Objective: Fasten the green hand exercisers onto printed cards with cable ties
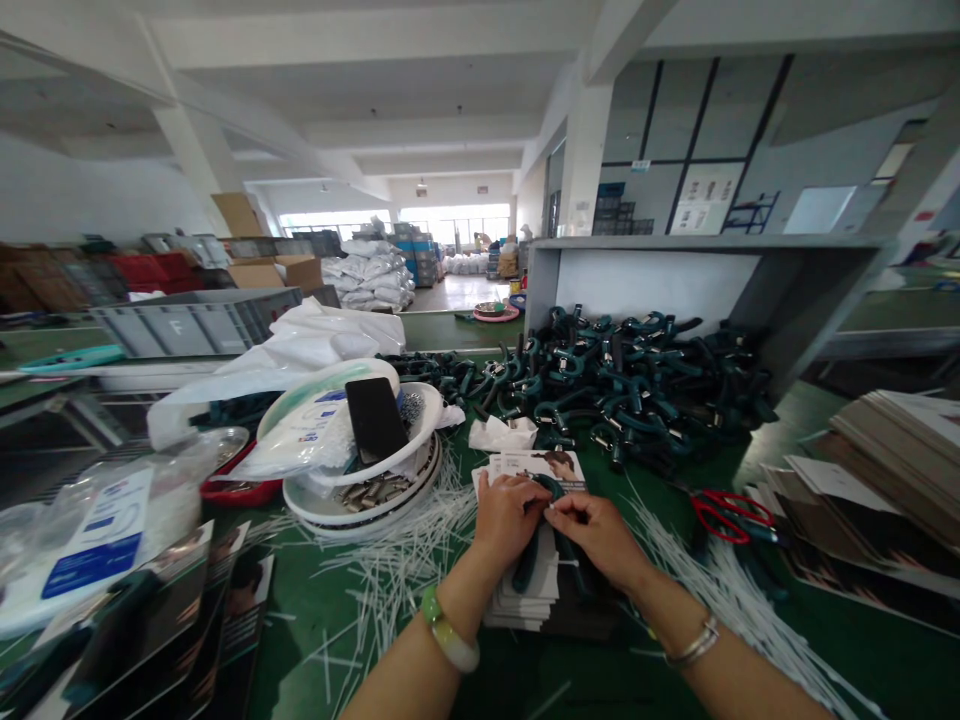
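My left hand (504, 515) is closed, its fingers pressed on a dark green curved-handled item (529, 562) lying on a stack of printed cards (525, 605). Close beside it, my right hand (600, 535) pinches what looks like the end of a thin white plastic tie at the top of the item. The fingertips almost meet, hiding the exact grip. Another tie end pokes out just below the fingers. Loose white plastic ties (409, 560) lie left of the stack, with a further bundle (765, 620) to the right.
Similar dark green items (630, 375) form a large heap behind my hands. Red-handled scissors (731, 515) lie right, near stacked cards (877, 480). Left stand white bowls (360, 515) with metal parts, a black phone (375, 418) on top, and a plastic bag (97, 540).
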The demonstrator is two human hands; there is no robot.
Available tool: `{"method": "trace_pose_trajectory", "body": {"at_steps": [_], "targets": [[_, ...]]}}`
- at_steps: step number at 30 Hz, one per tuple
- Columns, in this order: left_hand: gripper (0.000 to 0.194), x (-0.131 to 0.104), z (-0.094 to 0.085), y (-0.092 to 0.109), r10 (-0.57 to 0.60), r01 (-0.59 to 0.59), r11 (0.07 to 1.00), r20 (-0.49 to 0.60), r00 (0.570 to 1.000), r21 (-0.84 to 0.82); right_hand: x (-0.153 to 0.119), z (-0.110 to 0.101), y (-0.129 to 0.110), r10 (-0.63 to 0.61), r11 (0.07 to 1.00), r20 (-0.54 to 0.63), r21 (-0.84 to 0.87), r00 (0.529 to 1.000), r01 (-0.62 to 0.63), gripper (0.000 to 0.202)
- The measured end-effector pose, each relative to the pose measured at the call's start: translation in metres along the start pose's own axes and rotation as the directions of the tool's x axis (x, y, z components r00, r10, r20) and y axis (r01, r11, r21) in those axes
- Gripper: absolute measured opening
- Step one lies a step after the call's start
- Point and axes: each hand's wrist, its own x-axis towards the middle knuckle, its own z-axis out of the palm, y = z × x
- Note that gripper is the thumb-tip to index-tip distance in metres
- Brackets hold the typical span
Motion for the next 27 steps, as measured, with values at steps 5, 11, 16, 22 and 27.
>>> {"method": "trace_pose_trajectory", "body": {"at_steps": [5, 11, 16, 22, 27], "targets": [[0.017, -0.001, 0.000, 0.001, -0.037, 0.038, 0.999, 0.011, 0.999, -0.012, 0.001, 0.001, 0.000, -0.007, 1.000, 0.017, -0.011, 1.000, 0.007, 0.026], [0.016, -0.001, 0.000, 0.001, -0.033, 0.033, 0.999, -0.001, 0.999, -0.009, 0.001, 0.001, 0.002, -0.003, 1.000, 0.008, 0.004, 1.000, 0.003, 0.027], [0.017, -0.001, 0.002, -0.002, -0.019, 0.019, 0.999, -0.003, 1.000, -0.028, 0.002, 0.001, -0.001, 0.022, 1.000, 0.018, 0.021, 1.000, -0.022, 0.027], [0.018, -0.004, 0.002, -0.008, 0.004, -0.003, 0.996, 0.007, 1.000, -0.094, 0.010, 0.001, 0.000, 0.129, 0.989, 0.015, 0.076, 0.991, -0.130, 0.024], [0.026, -0.006, -0.011, -0.013, 0.083, -0.061, 0.971, 0.088, 0.993, -0.231, 0.014, 0.002, 0.000, 0.123, 0.991, 0.010, 0.060, 0.992, -0.123, 0.020]]}}
